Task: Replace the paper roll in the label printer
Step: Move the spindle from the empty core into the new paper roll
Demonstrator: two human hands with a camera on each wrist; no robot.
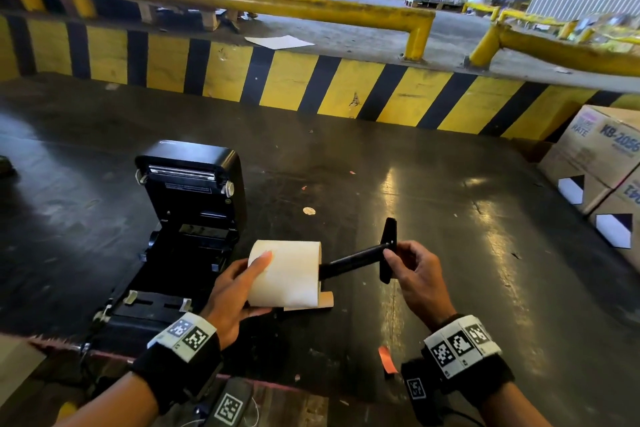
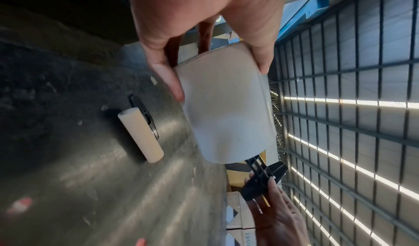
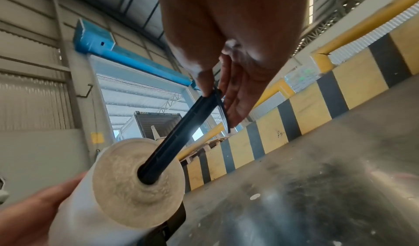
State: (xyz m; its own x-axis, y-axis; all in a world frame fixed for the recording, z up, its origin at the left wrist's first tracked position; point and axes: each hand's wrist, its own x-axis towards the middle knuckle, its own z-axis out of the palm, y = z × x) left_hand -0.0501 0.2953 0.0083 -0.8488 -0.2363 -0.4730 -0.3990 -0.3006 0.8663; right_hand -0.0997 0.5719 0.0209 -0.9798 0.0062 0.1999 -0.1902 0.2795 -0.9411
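Note:
My left hand [image 1: 239, 282] grips a white paper roll [image 1: 285, 274] above the dark floor, thumb on top and fingers underneath. My right hand [image 1: 412, 270] pinches the flanged end of a black spindle [image 1: 356, 258], whose shaft enters the roll's core [image 3: 148, 175]. Left of the roll stands the black label printer [image 1: 180, 236] with its lid raised and its bay empty. In the left wrist view the roll [image 2: 224, 106] fills the centre, the spindle [image 2: 263, 176] pokes out below it, and an empty cardboard core [image 2: 140, 135] lies on the floor beside a black flat part [image 2: 145, 117].
A yellow-and-black striped kerb [image 1: 311, 83] with a yellow rail [image 1: 242, 0] runs behind the work spot. Cardboard boxes [image 1: 599, 163] stand at the right. An orange scrap [image 1: 387, 359] and a small round disc [image 1: 309, 211] lie on the floor.

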